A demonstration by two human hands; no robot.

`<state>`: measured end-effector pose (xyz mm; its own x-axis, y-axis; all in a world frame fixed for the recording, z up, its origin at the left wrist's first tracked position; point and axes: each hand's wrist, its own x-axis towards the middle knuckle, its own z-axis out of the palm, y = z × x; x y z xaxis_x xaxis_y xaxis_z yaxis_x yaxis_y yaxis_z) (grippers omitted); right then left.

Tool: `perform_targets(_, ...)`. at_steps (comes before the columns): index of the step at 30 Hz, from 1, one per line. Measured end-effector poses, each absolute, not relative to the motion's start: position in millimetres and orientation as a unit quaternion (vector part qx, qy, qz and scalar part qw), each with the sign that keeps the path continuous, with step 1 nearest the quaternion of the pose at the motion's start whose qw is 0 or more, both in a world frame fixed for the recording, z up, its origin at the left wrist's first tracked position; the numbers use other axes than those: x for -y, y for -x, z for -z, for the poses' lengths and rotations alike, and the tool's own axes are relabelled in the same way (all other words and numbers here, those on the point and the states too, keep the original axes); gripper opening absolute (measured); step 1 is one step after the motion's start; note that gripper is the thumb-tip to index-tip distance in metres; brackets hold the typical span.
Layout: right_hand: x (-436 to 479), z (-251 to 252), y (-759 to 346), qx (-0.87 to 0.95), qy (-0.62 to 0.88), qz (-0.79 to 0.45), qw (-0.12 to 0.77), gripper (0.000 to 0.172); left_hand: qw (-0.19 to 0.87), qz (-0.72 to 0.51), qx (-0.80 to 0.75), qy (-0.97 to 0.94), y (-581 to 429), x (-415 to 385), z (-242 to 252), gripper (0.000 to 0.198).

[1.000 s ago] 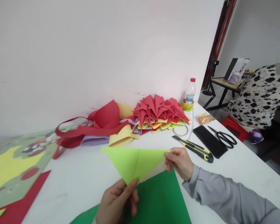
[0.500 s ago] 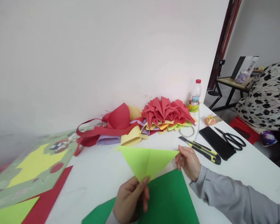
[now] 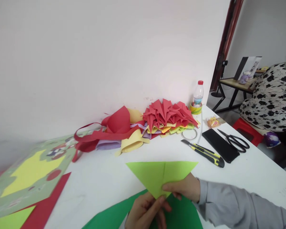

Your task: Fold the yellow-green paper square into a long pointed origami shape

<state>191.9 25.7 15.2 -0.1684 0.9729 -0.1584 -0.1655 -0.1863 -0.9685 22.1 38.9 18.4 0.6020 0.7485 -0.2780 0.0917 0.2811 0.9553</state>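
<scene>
I hold a light green paper triangle (image 3: 160, 175), folded with a centre crease and its tip pointing down, above a dark green sheet (image 3: 114, 216) on the white table (image 3: 105, 181). My left hand (image 3: 146, 211) pinches the lower tip from below. My right hand (image 3: 184, 187), in a grey sleeve, grips the same tip from the right, fingers closed on the paper.
Folded red, yellow and purple paper shapes (image 3: 166, 116) pile up against the wall. Two utility knives (image 3: 202, 152), a black case (image 3: 220, 145), scissors (image 3: 235, 140), a tape ring (image 3: 190, 134) and a water bottle (image 3: 197, 95) lie right. Coloured sheets (image 3: 30, 171) lie left. A person in a flowered top (image 3: 269, 95) sits far right.
My right hand left the triangle's right corner and came down to its lower tip beside my left hand. The triangle shifted lower and to the right.
</scene>
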Motion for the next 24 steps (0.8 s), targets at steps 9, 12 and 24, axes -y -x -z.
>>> perform_targets(9, -25.8, -20.0, -191.2, 0.406, 0.482, -0.607, 0.485, 0.039, 0.652, -0.238, -0.43, -0.578, -21.5, -35.6, -19.8, 0.055)
perform_targets(12, -25.2, -21.4, -191.8, 0.426, 0.475, -0.603, 0.479, 0.046, 0.6, -0.264, -0.441, -0.613, -21.2, -33.7, -21.0, 0.054)
perform_targets(24, -27.5, -19.6, -193.3, 0.426, 0.467, -0.601, 0.489, 0.05, 0.527, -0.318, -0.431, -0.659, -19.9, -35.4, -22.5, 0.04)
